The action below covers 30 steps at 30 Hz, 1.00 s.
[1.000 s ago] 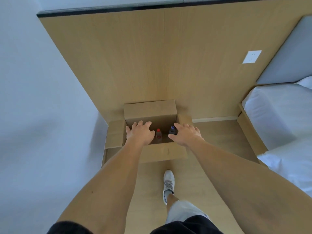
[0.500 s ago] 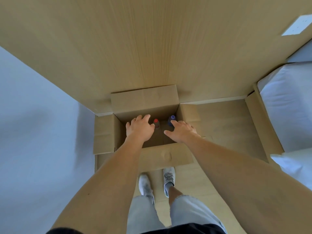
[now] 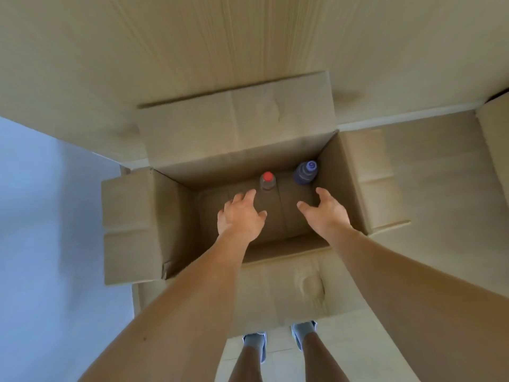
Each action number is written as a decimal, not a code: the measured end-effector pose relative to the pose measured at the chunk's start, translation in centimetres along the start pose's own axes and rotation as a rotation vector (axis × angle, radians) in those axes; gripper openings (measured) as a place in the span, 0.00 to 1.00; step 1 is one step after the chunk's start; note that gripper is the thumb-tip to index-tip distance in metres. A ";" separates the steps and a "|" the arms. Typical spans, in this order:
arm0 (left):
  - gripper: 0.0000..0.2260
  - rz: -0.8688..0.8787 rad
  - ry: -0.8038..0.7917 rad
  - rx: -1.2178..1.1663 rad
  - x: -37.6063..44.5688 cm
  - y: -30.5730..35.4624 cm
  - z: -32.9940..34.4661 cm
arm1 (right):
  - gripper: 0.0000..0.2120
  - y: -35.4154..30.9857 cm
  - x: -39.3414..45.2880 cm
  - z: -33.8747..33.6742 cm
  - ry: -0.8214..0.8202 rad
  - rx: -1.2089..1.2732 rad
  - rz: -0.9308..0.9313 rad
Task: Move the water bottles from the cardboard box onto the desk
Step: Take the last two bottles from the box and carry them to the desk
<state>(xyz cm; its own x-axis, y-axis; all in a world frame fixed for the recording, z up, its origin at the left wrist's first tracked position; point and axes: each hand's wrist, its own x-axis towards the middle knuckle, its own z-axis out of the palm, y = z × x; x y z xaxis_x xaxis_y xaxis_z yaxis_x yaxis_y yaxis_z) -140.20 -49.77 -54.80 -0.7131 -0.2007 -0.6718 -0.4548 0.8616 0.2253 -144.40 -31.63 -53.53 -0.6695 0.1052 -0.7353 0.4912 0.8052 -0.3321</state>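
Both hands now lower inside cardboard box (image 3: 132, 224), frame centre. Left hand (image 3: 239, 216) and right hand (image 3: 325, 213) spread, grasping nothing; red-capped bottle (image 3: 267, 181) and blue bottle (image 3: 305, 172) untouched; grasp imminent.

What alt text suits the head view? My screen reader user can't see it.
Two open hands, left hand and right hand, reach into an open cardboard box on the floor toward two upright bottles: a red-capped bottle and a blue bottle at the far wall. Neither is touched yet.
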 end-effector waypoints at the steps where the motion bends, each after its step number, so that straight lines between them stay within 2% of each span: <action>1: 0.29 -0.008 -0.006 -0.014 1.9 -0.4 1.2 | 0.35 0.4 2.1 1.0 0.016 0.033 0.017; 5: 0.32 -0.026 -0.012 -0.025 9.4 -1.8 5.8 | 0.34 1.8 10.1 4.6 0.101 0.227 0.095; 9: 0.33 -0.015 -0.034 -0.081 16.1 -2.4 9.5 | 0.30 2.4 16.9 8.1 0.192 0.428 0.142; 15: 0.33 0.023 0.046 -0.233 22.3 -2.9 13.2 | 0.37 2.7 22.8 12.1 0.367 0.624 0.147; 22: 0.28 0.107 0.220 -0.345 25.2 -2.6 15.3 | 0.38 3.1 24.6 13.7 0.602 0.569 0.119; 26: 0.27 0.144 0.305 -0.376 25.5 -2.5 16.4 | 0.32 3.3 25.2 13.8 0.647 0.523 0.111; 30: 0.24 0.137 0.347 -0.433 25.3 -2.8 16.8 | 0.30 3.3 25.6 13.9 0.618 0.481 0.074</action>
<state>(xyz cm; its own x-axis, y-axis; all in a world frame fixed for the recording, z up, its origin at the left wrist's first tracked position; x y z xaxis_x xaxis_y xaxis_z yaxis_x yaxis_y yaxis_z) -148.06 -49.44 -84.28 -0.8812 -0.3049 -0.3614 -0.4708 0.6360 0.6114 -152.19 -34.36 -81.65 -0.7448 0.5679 -0.3504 0.6394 0.4573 -0.6181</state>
